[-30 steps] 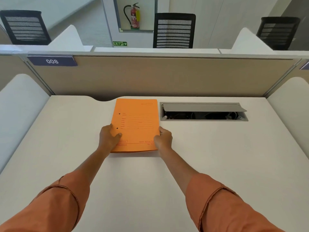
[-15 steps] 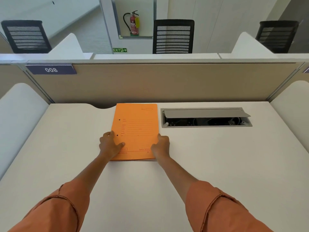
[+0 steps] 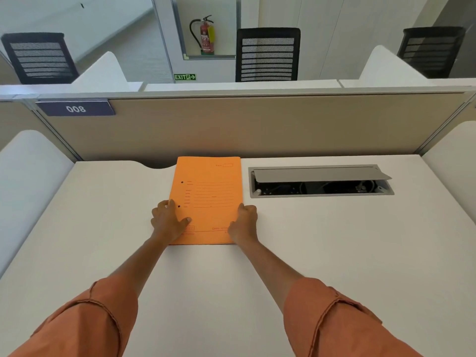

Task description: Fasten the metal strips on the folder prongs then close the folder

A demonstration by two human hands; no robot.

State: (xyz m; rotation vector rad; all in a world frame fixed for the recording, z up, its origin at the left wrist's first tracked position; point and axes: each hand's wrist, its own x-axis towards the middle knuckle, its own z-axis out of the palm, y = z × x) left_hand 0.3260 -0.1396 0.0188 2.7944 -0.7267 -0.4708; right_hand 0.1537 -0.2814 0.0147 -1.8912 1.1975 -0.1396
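Pale tabletop fills a cubicle numbered 008, with a cable tray lying open beyond the right hand. Between both hands lies the orange folder, shut flat, its 2 punch holes just past the left hand. That left hand presses fingers and thumb spread on the near-left corner; the right is curled loosely at the right edge, gripping nothing firmly (no strips or prongs show). Judged risk: lifting the cover from 1 side could slide the folder toward the tray.
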